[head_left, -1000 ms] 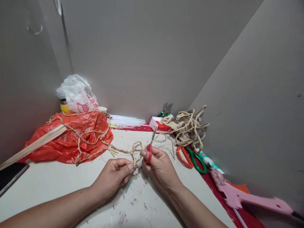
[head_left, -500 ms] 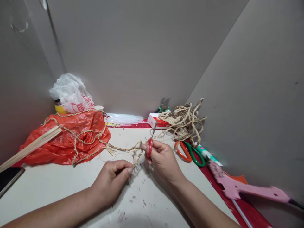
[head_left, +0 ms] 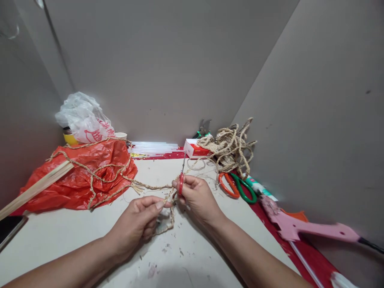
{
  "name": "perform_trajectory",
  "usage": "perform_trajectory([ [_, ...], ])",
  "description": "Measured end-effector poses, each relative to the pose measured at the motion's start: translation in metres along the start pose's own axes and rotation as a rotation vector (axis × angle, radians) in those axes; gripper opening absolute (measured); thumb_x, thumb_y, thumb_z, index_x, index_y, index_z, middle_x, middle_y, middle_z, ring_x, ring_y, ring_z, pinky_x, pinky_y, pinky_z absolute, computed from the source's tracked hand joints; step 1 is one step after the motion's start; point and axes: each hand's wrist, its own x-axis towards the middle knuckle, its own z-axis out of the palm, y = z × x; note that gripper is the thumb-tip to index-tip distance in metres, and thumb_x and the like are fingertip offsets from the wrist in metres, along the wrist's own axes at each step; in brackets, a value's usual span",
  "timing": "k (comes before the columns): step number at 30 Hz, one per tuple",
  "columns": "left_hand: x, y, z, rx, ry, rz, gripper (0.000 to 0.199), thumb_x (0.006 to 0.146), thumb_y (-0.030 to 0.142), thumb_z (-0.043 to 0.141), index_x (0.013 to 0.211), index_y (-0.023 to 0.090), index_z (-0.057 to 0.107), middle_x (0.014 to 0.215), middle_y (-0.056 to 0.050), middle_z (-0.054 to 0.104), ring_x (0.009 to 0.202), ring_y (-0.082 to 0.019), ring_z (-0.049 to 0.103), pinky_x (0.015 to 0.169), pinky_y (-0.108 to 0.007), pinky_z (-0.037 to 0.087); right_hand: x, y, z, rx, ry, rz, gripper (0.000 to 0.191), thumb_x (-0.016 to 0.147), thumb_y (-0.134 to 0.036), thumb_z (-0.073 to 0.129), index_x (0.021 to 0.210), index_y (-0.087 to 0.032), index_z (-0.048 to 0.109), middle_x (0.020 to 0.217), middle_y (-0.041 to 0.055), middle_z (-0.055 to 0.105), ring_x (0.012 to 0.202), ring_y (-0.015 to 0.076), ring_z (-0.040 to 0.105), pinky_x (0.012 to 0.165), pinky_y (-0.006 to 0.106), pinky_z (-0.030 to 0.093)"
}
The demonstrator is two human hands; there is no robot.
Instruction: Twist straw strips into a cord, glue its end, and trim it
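Observation:
My left hand (head_left: 139,220) pinches a thin braided straw cord (head_left: 153,187) between thumb and forefinger, over the pale board in front of me. A loop of the cord hangs beneath its fingers. Close by on the right, my right hand (head_left: 199,200) is closed around small red-handled scissors (head_left: 181,184), whose blades point up and away. The cord also passes by this hand's fingertips; whether they grip it too is hidden. From the hands the cord runs left onto a red plastic bag (head_left: 111,180), where it lies in loose curves.
At the back right lies a heap of braided rope (head_left: 231,148) beside a red and white box (head_left: 196,149). Orange-and-green-handled tools (head_left: 246,192) and a pink glue gun (head_left: 312,228) line the right edge. Clear glue sticks (head_left: 154,147) lie behind; a phone (head_left: 10,230) is at left.
My left hand has shifted slightly up the cord, and a loop now hangs below it. The scissors stand more upright. The whole view has turned a little.

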Motion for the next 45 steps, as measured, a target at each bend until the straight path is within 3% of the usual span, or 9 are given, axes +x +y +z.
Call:
perform_trajectory([
  [5, 0.003, 0.000, -0.002, -0.006, 0.014, -0.082, 0.025, 0.082, 0.038, 0.060, 0.083, 0.014, 0.062, 0.044, 0.012, 0.020, 0.038, -0.003, 0.009, 0.039, -0.020, 0.007, -0.006, -0.006, 0.001, -0.038, -0.012, -0.098, 0.030, 0.066, -0.034, 0.075, 0.056, -0.017, 0.052, 0.044, -0.0071, 0.044, 0.039, 0.0063, 0.036, 0.040, 0.020, 0.026],
  [10, 0.005, 0.000, -0.004, 0.022, -0.005, -0.017, 0.024, 0.083, 0.034, 0.058, 0.077, 0.012, 0.062, 0.044, 0.007, 0.039, 0.035, -0.002, 0.022, 0.040, -0.021, 0.012, -0.010, -0.014, 0.003, -0.136, -0.031, -0.137, 0.035, 0.068, -0.040, 0.071, 0.054, -0.018, 0.049, 0.044, -0.0064, 0.043, 0.042, 0.0072, 0.034, 0.042, 0.021, 0.026],
  [14, 0.003, 0.004, 0.000, 0.004, -0.074, -0.056, 0.019, 0.083, 0.030, 0.058, 0.081, 0.011, 0.063, 0.040, 0.008, 0.038, 0.034, -0.002, 0.015, 0.040, -0.021, 0.009, -0.009, -0.010, 0.003, -0.177, -0.044, -0.122, 0.036, 0.069, -0.039, 0.070, 0.053, -0.018, 0.046, 0.042, -0.0070, 0.041, 0.042, 0.0070, 0.033, 0.043, 0.021, 0.026],
  [19, -0.002, 0.004, 0.003, -0.032, -0.152, -0.111, 0.018, 0.083, 0.027, 0.058, 0.078, 0.011, 0.063, 0.038, 0.008, 0.035, 0.035, -0.003, 0.017, 0.040, -0.020, 0.012, -0.007, -0.004, 0.004, -0.136, -0.109, -0.042, 0.024, 0.069, -0.030, 0.067, 0.056, -0.017, 0.052, 0.041, -0.0073, 0.042, 0.040, 0.0063, 0.032, 0.043, 0.021, 0.026],
  [28, 0.005, -0.002, -0.002, -0.072, -0.055, -0.105, 0.022, 0.087, 0.033, 0.055, 0.084, 0.013, 0.063, 0.037, 0.011, 0.028, 0.034, -0.002, 0.013, 0.037, -0.018, 0.009, -0.005, -0.011, -0.001, -0.146, -0.082, -0.119, 0.027, 0.069, -0.030, 0.067, 0.054, -0.018, 0.049, 0.043, -0.0073, 0.042, 0.041, 0.0067, 0.033, 0.043, 0.021, 0.028],
  [34, 0.004, -0.003, 0.000, 0.022, -0.080, -0.147, 0.023, 0.084, 0.033, 0.059, 0.077, 0.011, 0.064, 0.034, 0.011, 0.024, 0.033, -0.002, 0.012, 0.038, -0.020, 0.009, -0.008, -0.011, 0.001, -0.165, -0.094, -0.152, 0.027, 0.069, -0.027, 0.066, 0.051, -0.017, 0.047, 0.045, -0.0075, 0.039, 0.044, 0.0061, 0.032, 0.044, 0.021, 0.027],
  [40, 0.006, -0.004, -0.004, -0.014, 0.039, -0.100, 0.026, 0.082, 0.035, 0.061, 0.093, 0.011, 0.066, 0.036, 0.011, 0.029, 0.035, -0.003, 0.012, 0.039, -0.020, 0.008, 0.002, -0.005, -0.003, -0.165, -0.127, 0.046, 0.026, 0.070, -0.034, 0.065, 0.056, -0.017, 0.051, 0.037, -0.0086, 0.039, 0.034, 0.0055, 0.030, 0.037, 0.020, 0.021],
  [45, 0.007, -0.001, -0.004, -0.079, 0.063, -0.061, 0.027, 0.080, 0.033, 0.062, 0.094, 0.010, 0.067, 0.035, 0.010, 0.032, 0.034, -0.003, 0.013, 0.039, -0.020, 0.009, 0.003, -0.006, -0.005, -0.214, -0.166, 0.080, 0.032, 0.070, -0.039, 0.069, 0.055, -0.017, 0.051, 0.036, -0.0074, 0.042, 0.034, 0.0048, 0.031, 0.037, 0.019, 0.021],
])
